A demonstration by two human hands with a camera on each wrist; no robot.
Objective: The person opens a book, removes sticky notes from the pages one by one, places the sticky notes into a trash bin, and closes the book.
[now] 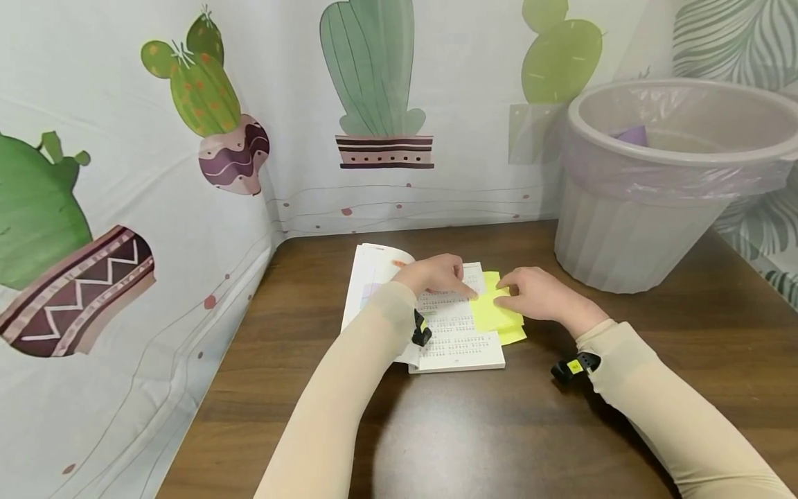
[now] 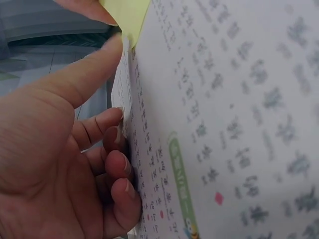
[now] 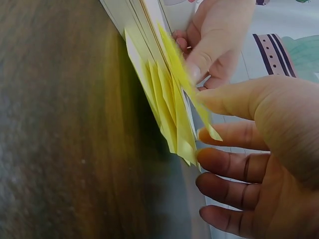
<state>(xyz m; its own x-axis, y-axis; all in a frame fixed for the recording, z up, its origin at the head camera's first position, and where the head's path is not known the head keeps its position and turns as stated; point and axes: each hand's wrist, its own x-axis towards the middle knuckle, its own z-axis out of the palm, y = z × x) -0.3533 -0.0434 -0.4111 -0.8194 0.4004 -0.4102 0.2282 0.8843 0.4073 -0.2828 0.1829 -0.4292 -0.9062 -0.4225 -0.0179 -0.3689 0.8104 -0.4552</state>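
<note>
An open book (image 1: pixel 458 353) with printed text lies on the wooden table. A yellow sticky note (image 1: pixel 489 315) sits along its right page edge. My right hand (image 1: pixel 539 294) pinches the note's outer edge between thumb and index finger, its other fingers spread. Over the right page is my left hand (image 1: pixel 436 272), its thumb pressing at the note's inner edge. In the left wrist view, the other fingers of that hand (image 2: pixel 55 134) rest loosely bent against the page. More yellow notes (image 3: pixel 162 104) stick out from lower pages in the right wrist view.
A light grey bin (image 1: pixel 617 229) with a thin plastic liner stands at the table's back right, a purple piece (image 1: pixel 632 136) inside it. Cactus-printed cloth (image 1: pixel 299 83) hangs behind and to the left. The brown table (image 1: pixel 461 430) extends toward me.
</note>
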